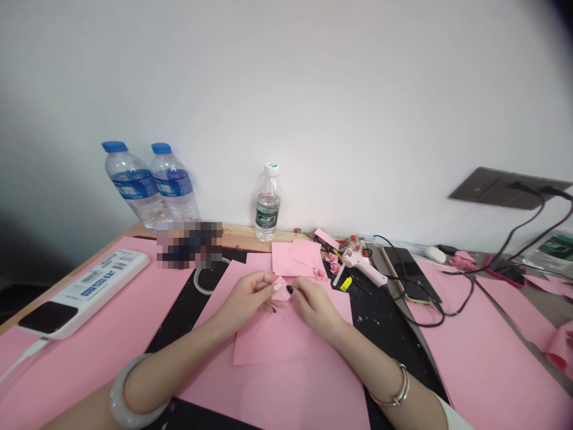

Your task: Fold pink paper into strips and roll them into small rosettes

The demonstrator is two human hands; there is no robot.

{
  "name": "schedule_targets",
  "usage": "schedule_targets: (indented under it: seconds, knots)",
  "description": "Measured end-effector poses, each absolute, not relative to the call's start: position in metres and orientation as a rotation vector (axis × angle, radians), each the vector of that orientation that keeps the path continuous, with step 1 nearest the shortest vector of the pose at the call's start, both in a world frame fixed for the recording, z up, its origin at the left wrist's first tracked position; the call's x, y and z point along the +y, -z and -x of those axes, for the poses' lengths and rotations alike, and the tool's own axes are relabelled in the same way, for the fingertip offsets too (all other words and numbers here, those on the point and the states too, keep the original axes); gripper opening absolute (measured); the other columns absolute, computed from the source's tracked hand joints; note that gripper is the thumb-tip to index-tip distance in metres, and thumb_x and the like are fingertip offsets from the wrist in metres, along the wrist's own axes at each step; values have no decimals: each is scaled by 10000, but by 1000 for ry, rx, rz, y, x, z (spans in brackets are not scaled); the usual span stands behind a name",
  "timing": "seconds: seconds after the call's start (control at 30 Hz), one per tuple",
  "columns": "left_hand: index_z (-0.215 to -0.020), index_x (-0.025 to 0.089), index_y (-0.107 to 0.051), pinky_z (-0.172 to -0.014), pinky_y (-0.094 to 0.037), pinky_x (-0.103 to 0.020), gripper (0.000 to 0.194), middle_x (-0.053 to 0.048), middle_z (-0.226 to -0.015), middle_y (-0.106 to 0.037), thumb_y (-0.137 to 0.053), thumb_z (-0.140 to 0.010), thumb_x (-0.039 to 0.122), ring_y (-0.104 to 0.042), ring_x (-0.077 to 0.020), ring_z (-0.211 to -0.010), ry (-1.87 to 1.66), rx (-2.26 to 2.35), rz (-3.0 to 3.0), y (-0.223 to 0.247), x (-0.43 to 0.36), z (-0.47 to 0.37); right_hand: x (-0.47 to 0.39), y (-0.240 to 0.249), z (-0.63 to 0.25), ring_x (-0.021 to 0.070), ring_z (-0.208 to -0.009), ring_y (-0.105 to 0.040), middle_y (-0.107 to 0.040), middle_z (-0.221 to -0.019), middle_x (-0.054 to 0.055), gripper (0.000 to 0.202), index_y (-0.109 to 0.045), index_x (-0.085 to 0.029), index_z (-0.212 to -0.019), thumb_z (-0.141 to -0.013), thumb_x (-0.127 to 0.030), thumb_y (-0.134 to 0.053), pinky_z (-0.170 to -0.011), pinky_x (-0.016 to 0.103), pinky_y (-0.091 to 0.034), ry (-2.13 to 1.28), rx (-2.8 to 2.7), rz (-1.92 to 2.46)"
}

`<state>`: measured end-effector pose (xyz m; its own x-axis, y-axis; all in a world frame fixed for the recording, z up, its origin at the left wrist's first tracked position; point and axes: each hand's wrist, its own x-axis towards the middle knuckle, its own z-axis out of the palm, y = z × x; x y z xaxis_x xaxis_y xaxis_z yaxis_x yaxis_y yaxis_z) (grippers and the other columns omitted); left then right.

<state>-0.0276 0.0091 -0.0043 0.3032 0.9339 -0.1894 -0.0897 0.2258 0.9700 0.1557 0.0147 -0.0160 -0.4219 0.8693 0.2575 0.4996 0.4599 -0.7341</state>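
Note:
Between my two hands is a small folded piece of pink paper. My left hand pinches its left side with thumb and fingers. The fingertips of my right hand are closed on its right edge. Below them lies a square pink sheet on a larger pink sheet. More pink squares lie just beyond my fingers, with small pink paper roses to their right.
A pink glue gun and a phone with black cables lie at the right. A small water bottle stands by the wall, two larger bottles at back left. A white power bank lies left.

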Motion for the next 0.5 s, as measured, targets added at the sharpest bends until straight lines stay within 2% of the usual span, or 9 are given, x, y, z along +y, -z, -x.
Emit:
schedule_targets:
  seconds: [0.3,0.5]
  knots:
    - [-738,170,-563,-652,-534,-302,222,-23,-690,-700,-720,-688,319,-704,-204,-685,-836,990,-1099,-3,5,25,15,14,-155,140,-589,-417,-446,-639,-28,170,-399,-214,-713,-880,-185,-388,-559,244,-321,-784,-1938,1148]
    - [-684,167,-564,-692,-546,-339,263,-16,-652,-684,-734,-690,367,-709,-215,-684,-843,977,-1082,0,5,24,13,15,-155,120,-550,-389,-436,-614,-43,171,-448,-199,-737,-904,-235,-436,-523,230,-299,-880,-1971,1141]
